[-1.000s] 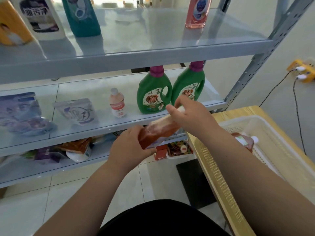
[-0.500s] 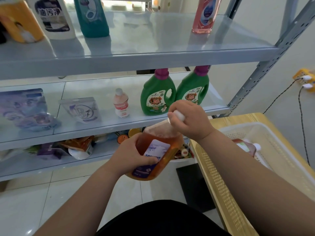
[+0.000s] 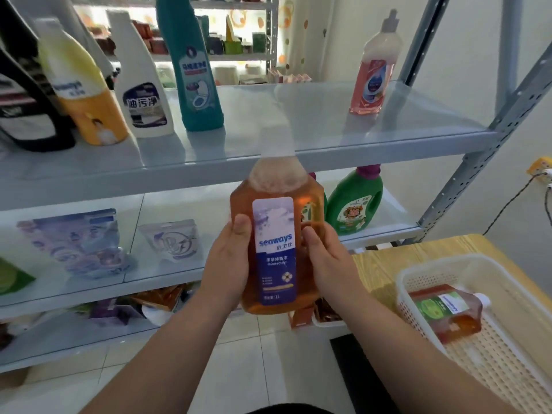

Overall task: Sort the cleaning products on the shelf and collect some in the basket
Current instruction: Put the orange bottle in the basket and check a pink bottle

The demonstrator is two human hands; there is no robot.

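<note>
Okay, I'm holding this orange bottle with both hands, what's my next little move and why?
Probably lift the orange bottle a little and set it on the top shelf: both the left hand and right hand hold it upright in front of that shelf's edge, and there is bare space between the teal bottle and pink bottle.

Blurred cap (image 3: 276, 138) on amber bottle (image 3: 276, 243)

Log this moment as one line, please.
left hand, right hand: grip amber bottle, upright | basket: second bottle lying inside
</note>
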